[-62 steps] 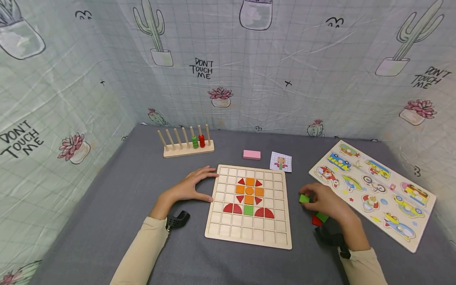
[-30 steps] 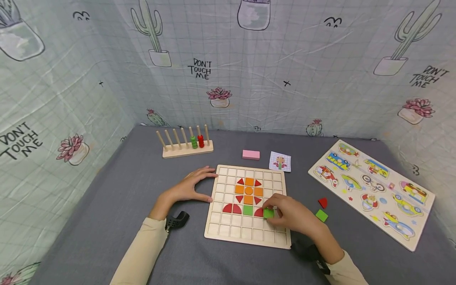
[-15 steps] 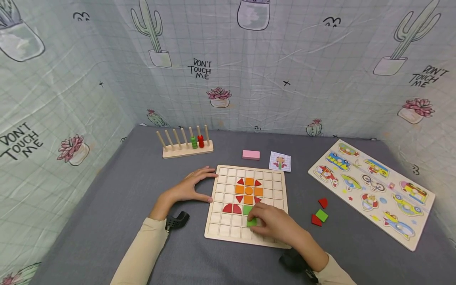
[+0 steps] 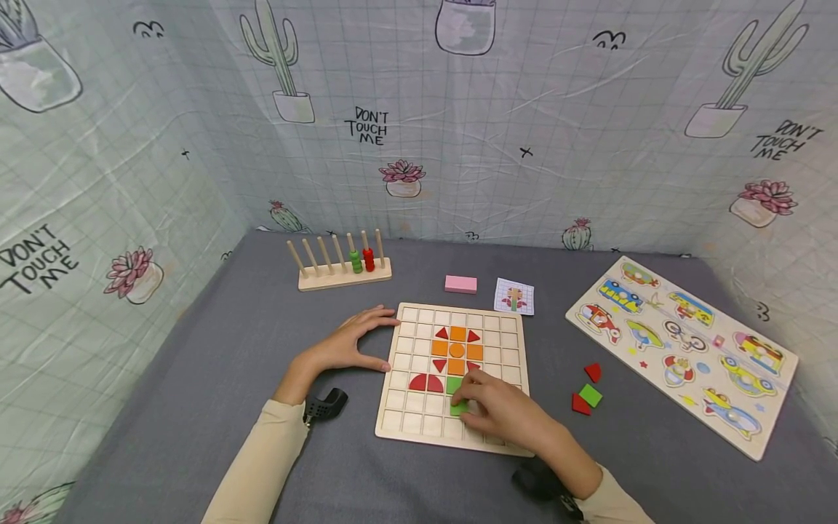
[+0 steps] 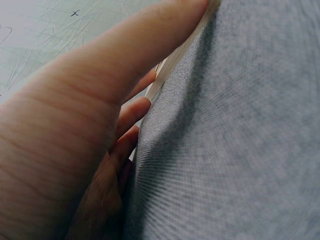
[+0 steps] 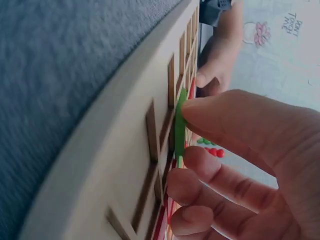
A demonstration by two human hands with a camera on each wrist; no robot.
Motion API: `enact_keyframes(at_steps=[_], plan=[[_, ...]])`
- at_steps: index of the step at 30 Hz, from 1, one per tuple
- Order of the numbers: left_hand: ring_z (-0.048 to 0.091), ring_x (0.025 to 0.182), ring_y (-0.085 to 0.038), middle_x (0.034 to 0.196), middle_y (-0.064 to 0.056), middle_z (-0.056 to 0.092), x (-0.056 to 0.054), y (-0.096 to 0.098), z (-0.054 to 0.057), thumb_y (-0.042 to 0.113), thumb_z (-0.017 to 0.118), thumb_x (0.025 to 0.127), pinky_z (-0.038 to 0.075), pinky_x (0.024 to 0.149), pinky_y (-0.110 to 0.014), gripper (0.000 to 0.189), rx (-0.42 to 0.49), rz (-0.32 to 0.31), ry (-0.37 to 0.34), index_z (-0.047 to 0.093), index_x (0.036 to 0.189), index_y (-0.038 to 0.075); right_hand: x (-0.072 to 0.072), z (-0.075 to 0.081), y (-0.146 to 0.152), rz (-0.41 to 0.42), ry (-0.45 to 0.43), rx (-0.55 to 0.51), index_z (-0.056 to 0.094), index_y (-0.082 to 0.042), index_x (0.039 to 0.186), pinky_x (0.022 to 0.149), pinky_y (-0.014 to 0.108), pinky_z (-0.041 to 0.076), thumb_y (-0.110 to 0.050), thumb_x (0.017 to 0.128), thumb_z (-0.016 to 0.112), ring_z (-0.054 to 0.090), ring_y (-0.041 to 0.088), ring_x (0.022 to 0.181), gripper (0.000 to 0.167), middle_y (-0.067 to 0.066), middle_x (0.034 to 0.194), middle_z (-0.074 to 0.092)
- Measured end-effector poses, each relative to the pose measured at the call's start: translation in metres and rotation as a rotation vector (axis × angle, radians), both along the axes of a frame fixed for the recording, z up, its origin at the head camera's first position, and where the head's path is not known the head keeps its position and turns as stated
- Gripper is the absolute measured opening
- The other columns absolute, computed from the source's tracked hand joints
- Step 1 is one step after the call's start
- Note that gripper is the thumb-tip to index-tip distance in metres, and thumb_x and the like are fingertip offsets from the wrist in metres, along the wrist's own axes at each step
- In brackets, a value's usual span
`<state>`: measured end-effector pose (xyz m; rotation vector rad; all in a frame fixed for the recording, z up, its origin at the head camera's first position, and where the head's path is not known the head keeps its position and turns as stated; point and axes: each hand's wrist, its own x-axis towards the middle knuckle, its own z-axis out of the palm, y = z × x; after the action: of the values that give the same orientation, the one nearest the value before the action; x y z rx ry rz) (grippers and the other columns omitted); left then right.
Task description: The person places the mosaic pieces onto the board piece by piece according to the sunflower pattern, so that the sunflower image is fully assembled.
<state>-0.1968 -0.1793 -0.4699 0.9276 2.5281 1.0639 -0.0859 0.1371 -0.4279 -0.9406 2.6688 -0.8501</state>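
Thumb and fingertips of my right hand (image 4: 500, 411) pinch a green square block (image 6: 180, 125), low over the wooden grid board (image 4: 406, 431). It lies at the cell just below another green square (image 4: 454, 383); whether it is fully seated I cannot tell. My left hand (image 4: 345, 345) touches the board's left edge with fingers and thumb spread. Above the green squares, orange squares (image 4: 457, 333) form a cross round an orange circle (image 4: 456, 350), with red triangles (image 4: 441, 332) at its corners. Red quarter-round pieces (image 4: 427, 383) lie left of the green; the right-hand side is hidden by my hand.
Two red pieces (image 4: 580, 405) and a green square (image 4: 590, 395) lie right of the board. Beyond it are a pattern card (image 4: 513, 297), a pink block (image 4: 461, 284) and a peg stand (image 4: 345, 274) with green and red beads. A vehicle puzzle board (image 4: 684, 356) stretches along the right.
My right hand picked up a green square from the loose pieces at right and carried it left over the board to the cell below the first green one. The left hand stayed put.
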Motion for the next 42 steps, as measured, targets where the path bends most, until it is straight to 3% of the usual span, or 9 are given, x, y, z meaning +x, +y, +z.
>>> enact_keyframes(at_steps=[15, 21, 25, 32, 42], plan=[[0.016, 0.149, -0.033, 0.157, -0.009, 0.031, -0.001, 0.001, 0.0, 0.037, 0.084, 0.077, 0.012, 0.115, -0.062, 0.079, -0.01, -0.003, 0.003, 0.048, 0.145, 0.018, 0.002, -0.005, -0.004, -0.018, 0.021, -0.006, 0.073, -0.014, 0.095, 0.057, 0.018, 0.041, -0.014, 0.086, 0.075, 0.043, 0.002, 0.064, 0.009, -0.004, 0.093, 0.06], [0.016, 0.148, -0.034, 0.157, -0.01, 0.031, 0.001, 0.001, 0.001, 0.037, 0.083, 0.077, 0.012, 0.114, -0.062, 0.079, -0.008, -0.003, -0.004, 0.048, 0.145, 0.018, 0.001, -0.001, 0.001, -0.024, 0.012, 0.001, 0.073, -0.014, 0.095, 0.064, 0.02, 0.046, -0.016, 0.086, 0.074, 0.051, 0.006, 0.075, 0.009, -0.005, 0.093, 0.061], [0.016, 0.148, -0.034, 0.157, -0.01, 0.032, 0.001, 0.001, 0.001, 0.037, 0.083, 0.077, 0.012, 0.114, -0.063, 0.078, -0.001, -0.001, -0.007, 0.049, 0.145, 0.018, -0.004, 0.002, 0.009, -0.053, 0.024, -0.012, 0.073, -0.013, 0.093, 0.068, 0.022, 0.049, -0.016, 0.087, 0.074, 0.054, 0.008, 0.078, 0.007, -0.005, 0.092, 0.061], [0.016, 0.148, -0.034, 0.156, -0.01, 0.033, 0.001, 0.001, 0.0, 0.035, 0.084, 0.077, 0.012, 0.114, -0.063, 0.078, 0.003, -0.004, 0.006, 0.049, 0.144, 0.018, -0.015, 0.009, 0.032, -0.116, 0.08, -0.056, 0.071, -0.011, 0.092, 0.058, 0.019, 0.044, -0.01, 0.087, 0.074, 0.05, 0.006, 0.068, 0.006, -0.002, 0.092, 0.064], [0.016, 0.148, -0.034, 0.156, -0.01, 0.032, 0.001, 0.001, 0.001, 0.035, 0.084, 0.077, 0.012, 0.114, -0.063, 0.078, 0.008, 0.001, -0.005, 0.049, 0.144, 0.017, -0.027, 0.018, 0.067, -0.233, 0.101, -0.009, 0.072, -0.006, 0.095, 0.053, 0.021, 0.042, -0.008, 0.085, 0.075, 0.045, 0.004, 0.064, 0.011, 0.0, 0.089, 0.063]])
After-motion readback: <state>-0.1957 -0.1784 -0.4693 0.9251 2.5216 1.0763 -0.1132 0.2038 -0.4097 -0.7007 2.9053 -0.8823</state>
